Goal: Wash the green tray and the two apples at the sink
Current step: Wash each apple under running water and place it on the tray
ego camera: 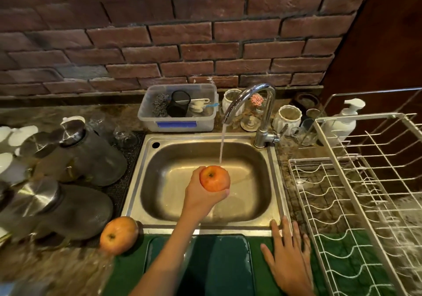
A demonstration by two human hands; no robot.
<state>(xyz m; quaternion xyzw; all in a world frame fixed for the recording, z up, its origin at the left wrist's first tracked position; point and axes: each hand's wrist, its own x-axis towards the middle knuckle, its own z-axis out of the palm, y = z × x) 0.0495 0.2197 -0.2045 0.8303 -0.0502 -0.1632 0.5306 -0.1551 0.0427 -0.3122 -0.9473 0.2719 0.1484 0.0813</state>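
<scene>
The left hand [203,195] grips one apple [215,178] under the faucet stream [222,142] for rinsing. The right hand [288,253], fingers spread, rests on the green tray [255,270], likely steadying it. The second apple [118,235] waits beside the sink [275,206].

The green tray [205,263] runs off the bottom edge, partly under the forearm. The drying rack [356,204] is cut off at right; the jars [68,181] at left blur.

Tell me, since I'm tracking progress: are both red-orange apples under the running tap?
No: only the apple in the left hand is; the other apple sits beside the sink.
</scene>
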